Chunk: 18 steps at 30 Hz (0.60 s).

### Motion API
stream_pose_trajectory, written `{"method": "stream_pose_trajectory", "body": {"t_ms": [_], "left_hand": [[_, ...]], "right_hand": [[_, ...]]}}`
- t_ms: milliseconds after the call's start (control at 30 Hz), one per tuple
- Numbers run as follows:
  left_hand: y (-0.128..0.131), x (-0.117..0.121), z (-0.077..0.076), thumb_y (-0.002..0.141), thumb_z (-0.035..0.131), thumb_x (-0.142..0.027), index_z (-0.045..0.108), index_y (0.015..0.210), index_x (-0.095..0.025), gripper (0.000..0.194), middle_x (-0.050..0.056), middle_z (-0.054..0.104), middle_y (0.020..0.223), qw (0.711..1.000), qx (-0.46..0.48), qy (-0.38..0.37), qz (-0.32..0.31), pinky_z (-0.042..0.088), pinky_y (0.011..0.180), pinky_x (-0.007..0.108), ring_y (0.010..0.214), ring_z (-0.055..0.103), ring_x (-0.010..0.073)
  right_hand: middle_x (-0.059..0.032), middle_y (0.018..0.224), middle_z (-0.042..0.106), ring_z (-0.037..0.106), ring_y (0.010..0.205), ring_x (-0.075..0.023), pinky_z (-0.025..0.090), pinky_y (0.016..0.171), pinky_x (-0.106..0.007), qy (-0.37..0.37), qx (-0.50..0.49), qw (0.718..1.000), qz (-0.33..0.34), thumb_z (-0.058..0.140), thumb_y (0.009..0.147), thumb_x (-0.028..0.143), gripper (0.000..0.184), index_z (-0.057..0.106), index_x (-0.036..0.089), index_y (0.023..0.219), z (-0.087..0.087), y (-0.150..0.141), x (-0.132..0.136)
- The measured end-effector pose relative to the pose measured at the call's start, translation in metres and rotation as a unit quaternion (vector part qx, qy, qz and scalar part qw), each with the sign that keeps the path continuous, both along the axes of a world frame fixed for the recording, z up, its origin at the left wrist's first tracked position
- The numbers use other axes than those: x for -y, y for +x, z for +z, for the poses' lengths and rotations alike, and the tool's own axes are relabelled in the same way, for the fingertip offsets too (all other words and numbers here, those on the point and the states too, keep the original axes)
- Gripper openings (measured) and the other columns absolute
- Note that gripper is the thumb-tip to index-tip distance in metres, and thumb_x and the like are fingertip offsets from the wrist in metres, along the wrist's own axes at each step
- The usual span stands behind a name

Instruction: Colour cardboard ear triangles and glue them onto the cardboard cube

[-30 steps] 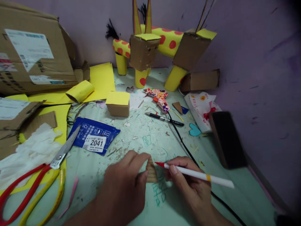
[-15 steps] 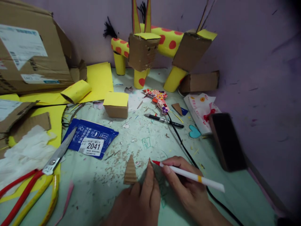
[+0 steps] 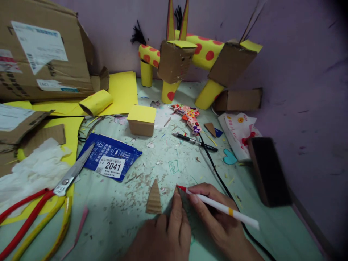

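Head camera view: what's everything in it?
Marker: 1, white, front
Corrugated triangle: 1, brown, front
Scissors: 1, multicoloured, left
Packet: 1, blue, left
Pen: 1, black, centre
Glue gun: 1, multicoloured, centre
Phone: 1, black, right
Heart: 1, blue, right
Cardboard animals: 2, multicoloured, back
Small block: 1, brown-yellow, centre
Carton: 1, brown, back left
Box: 1, brown, back right
Tube: 1, yellow, left
Sheets: several, yellow, left
Tissue: 1 heap, white, left
Bag: 1, white, right
Scraps: many, mixed, centre
Table: 1, green, beneath
Left hand: 1, bare, front
Right hand: 1, bare, holding marker

scissors [image 3: 64,183] left of cardboard triangle [image 3: 154,199] | glue gun [image 3: 188,115] behind pen [image 3: 190,140] | phone [image 3: 269,172] right
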<state>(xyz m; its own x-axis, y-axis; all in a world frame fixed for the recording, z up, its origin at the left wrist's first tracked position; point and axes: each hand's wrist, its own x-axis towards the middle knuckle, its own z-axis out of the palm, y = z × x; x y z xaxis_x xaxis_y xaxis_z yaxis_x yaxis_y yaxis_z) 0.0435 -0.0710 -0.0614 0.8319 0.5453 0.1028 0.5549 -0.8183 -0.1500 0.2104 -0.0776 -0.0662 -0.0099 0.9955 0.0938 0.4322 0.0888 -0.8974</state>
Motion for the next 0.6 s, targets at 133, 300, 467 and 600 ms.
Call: {"method": "stream_pose_trajectory", "body": {"t_ms": [133, 300, 467, 600], "left_hand": [[0.0008, 0.0003, 0.0014, 0.083, 0.039, -0.009, 0.059, 0.113, -0.011, 0.036, 0.016, 0.060, 0.120, 1.000, 0.001, -0.004, 0.009, 0.051, 0.037, 0.021, 0.056, 0.066, 0.0152], [0.0008, -0.0006, 0.0055, 0.082, 0.039, -0.008, 0.059, 0.114, -0.010, 0.037, 0.017, 0.061, 0.119, 1.000, -0.006, -0.013, 0.009, 0.050, 0.037, 0.020, 0.060, 0.067, 0.0163], [0.0009, 0.0001, 0.0047, 0.082, 0.036, -0.006, 0.058, 0.115, -0.010, 0.040, 0.017, 0.060, 0.119, 1.000, -0.013, -0.024, 0.007, 0.051, 0.038, 0.021, 0.059, 0.067, 0.0160], [0.0011, 0.0013, 0.0026, 0.080, 0.037, -0.006, 0.057, 0.116, -0.009, 0.042, 0.019, 0.058, 0.121, 1.000, -0.010, -0.024, 0.010, 0.050, 0.037, 0.021, 0.057, 0.066, 0.0155]], "right_hand": [[0.0035, 0.080, 0.065, 0.061, 0.070, -0.0104, 0.047, 0.063, -0.018, -0.012, 0.009, 1.000, 0.001, 0.052, 0.090, 0.019, 0.015, 0.061, 0.028, 0.097, -0.0015, 0.0006, -0.0005], [0.0042, 0.074, 0.063, 0.057, 0.063, -0.0097, 0.045, 0.058, -0.018, -0.031, 0.009, 0.999, -0.009, 0.052, 0.090, 0.020, 0.011, 0.061, 0.026, 0.093, -0.0011, 0.0002, 0.0023], [0.0046, 0.075, 0.063, 0.058, 0.065, -0.0093, 0.046, 0.059, -0.017, -0.014, 0.012, 1.000, -0.016, 0.052, 0.090, 0.019, 0.013, 0.061, 0.028, 0.094, -0.0016, 0.0007, 0.0015], [0.0035, 0.076, 0.064, 0.059, 0.065, -0.0106, 0.046, 0.059, -0.019, -0.007, 0.019, 1.000, -0.010, 0.053, 0.088, 0.018, 0.013, 0.062, 0.026, 0.094, -0.0016, -0.0003, -0.0002]]}}
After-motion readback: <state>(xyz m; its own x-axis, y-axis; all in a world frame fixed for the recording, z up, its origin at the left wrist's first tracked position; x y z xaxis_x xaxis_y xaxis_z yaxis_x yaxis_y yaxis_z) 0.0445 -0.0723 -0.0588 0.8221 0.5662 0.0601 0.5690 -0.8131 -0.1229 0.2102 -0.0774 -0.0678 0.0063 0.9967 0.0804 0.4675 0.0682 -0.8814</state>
